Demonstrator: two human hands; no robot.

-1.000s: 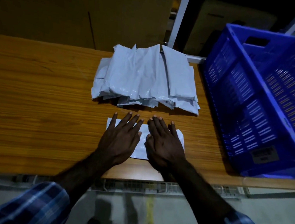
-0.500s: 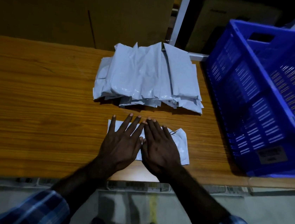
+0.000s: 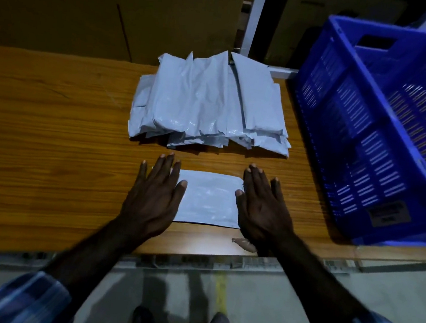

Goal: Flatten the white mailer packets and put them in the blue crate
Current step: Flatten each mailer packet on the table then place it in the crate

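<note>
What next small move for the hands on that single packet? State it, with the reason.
Probably lift the single packet into the blue crate: it looks flat, the left hand and right hand press open-palmed on its two ends, and the crate stands right.

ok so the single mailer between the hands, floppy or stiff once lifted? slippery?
The single mailer lies thin and flat on the wooden table, so it probably sags if lifted by one edge. Its glossy film likely slides easily on the wood. It looks light, like the crinkled mailer pile.
</note>
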